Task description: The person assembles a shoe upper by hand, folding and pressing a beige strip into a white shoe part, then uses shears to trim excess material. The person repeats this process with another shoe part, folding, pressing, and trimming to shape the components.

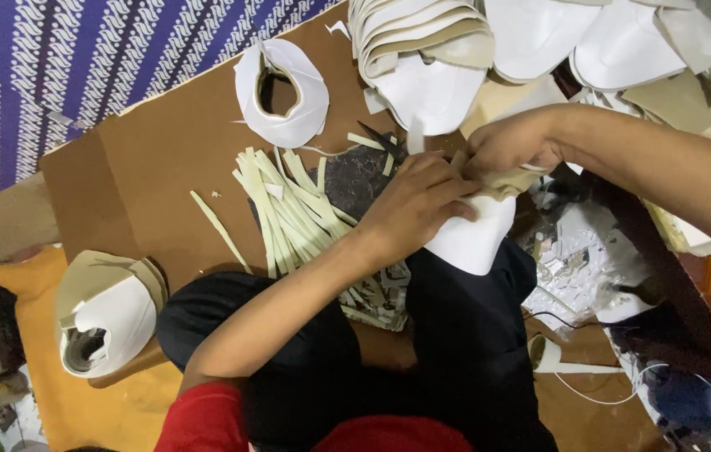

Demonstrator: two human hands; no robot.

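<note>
Both hands pinching white shoe upper [472, 238] | left hand [418, 205] grip closed | right hand [510, 146] grip closed

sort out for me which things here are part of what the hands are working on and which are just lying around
In hand:
- left hand and right hand, both on the white shoe upper piece
- beige lining edge at the fingers

Lying about:
- pile of pale cut strips
- scissors
- single white upper on the brown board
- stack of uppers
- two uppers at lower left
</note>
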